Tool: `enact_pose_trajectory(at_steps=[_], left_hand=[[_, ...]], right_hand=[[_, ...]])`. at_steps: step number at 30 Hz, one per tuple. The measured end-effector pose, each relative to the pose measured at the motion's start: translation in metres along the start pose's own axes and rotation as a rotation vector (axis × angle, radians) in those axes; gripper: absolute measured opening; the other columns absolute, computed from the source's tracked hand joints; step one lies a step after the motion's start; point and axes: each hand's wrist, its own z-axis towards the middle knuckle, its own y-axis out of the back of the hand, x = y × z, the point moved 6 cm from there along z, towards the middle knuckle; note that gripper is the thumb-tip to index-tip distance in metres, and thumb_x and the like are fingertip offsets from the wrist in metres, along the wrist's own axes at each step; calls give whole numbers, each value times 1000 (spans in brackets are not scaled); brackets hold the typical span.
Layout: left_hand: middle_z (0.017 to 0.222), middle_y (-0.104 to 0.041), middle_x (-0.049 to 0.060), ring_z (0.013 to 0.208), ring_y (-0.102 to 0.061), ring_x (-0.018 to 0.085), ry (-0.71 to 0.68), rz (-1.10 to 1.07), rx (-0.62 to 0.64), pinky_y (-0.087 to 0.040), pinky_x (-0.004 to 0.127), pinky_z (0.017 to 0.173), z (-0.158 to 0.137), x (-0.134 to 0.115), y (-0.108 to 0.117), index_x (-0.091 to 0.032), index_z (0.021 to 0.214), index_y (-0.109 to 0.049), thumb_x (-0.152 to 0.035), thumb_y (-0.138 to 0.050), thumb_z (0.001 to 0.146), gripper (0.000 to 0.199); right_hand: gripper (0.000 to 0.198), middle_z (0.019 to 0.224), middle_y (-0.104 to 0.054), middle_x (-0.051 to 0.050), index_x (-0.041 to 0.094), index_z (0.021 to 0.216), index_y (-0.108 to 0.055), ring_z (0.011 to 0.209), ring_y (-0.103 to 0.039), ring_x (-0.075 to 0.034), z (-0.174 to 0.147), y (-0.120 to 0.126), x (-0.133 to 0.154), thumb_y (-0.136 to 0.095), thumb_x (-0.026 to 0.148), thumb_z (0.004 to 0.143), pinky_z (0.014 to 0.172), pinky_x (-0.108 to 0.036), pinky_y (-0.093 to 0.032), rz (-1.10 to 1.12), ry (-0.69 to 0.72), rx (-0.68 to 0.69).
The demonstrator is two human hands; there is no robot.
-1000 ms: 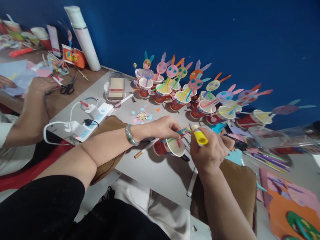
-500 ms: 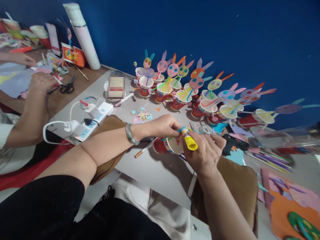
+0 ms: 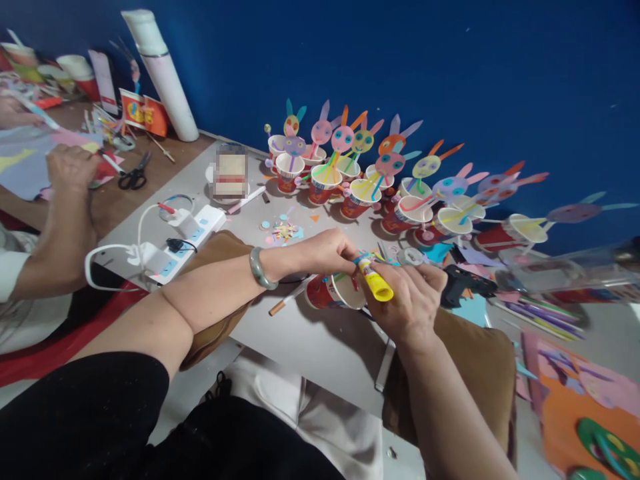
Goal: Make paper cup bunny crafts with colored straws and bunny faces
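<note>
My right hand [image 3: 413,297] is wrapped round a yellow glue stick [image 3: 381,288], its wide yellow end pointing towards me. My left hand [image 3: 330,253], with a jade-coloured bangle [image 3: 261,268] on the wrist, pinches a small piece of blue paper [image 3: 366,255] against the far end of the glue stick. The fingers partly hide that paper. Just below both hands a red and white paper cup [image 3: 320,292] is tilted on the table, its mouth turned right and partly covered by my right hand.
Several paper cups with colourful rabbit faces [image 3: 345,143] line the blue wall. Left are a power strip [image 3: 197,237], black scissors [image 3: 134,177] and another person's arm [image 3: 67,220]. A black glue gun [image 3: 465,285], pencils [image 3: 543,317] and orange paper [image 3: 565,407] lie right.
The glue stick has shifted very slightly in my right hand's grip against the blue paper. At the left, the other person's hands have moved, and a white pen-like stick is now raised there.
</note>
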Motion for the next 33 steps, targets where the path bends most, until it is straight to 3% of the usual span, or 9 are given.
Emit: enact_pose_trajectory(at_steps=[4,7,14,21,24,27,33], left_hand=[[55,-47,-5,56,-42,7,-12,1,-3,-28,23,56,-1,-1,1,-12,63,-64,-25,-68,74,18],[54,-43,-6,56,-38,7,-10,5,-17,-26,23,55,-1,-2,3,-12,61,-63,-27,-69,75,21],[55,-46,-5,58,-39,7,-15,25,-19,-26,23,57,-2,-2,2,-12,63,-64,-26,-68,74,19],[53,-37,-7,56,-33,6,-22,66,-16,-23,24,56,-1,-4,2,-12,58,-59,-26,-70,73,24],[54,-39,-6,57,-34,6,-20,59,-12,-23,25,56,-1,-3,2,-12,60,-62,-27,-70,74,22],[55,-44,-6,58,-37,7,-5,54,-5,-26,24,57,-2,-2,1,-12,65,-65,-25,-66,75,16],[54,-42,-6,56,-37,7,10,42,6,-26,24,56,-2,-1,1,-12,63,-63,-27,-68,73,19]], right_hand=[[21,78,-74,-2,20,112,-58,61,-63,-18,-3,2,-10,-66,22,92,79,-35,-38,-105,-45,-86],[27,80,-75,-2,20,115,-58,62,-65,-18,-4,8,-13,-71,24,91,81,-36,-39,-67,-71,-178],[16,78,-75,-1,20,109,-59,61,-64,-16,1,0,1,-64,18,94,80,-35,-39,-45,4,-51],[25,82,-76,-2,20,112,-59,62,-66,-17,-3,10,-13,-71,23,91,81,-37,-41,-33,-76,-177],[21,80,-75,0,21,111,-59,60,-64,-16,-1,6,-5,-67,20,92,81,-36,-40,3,-14,-97],[15,79,-76,-1,21,108,-60,61,-65,-16,0,0,-6,-65,20,94,80,-35,-40,-1,-38,-33],[21,82,-76,-3,21,109,-60,62,-66,-18,-5,6,-16,-71,24,91,81,-37,-42,-19,-118,-160]])
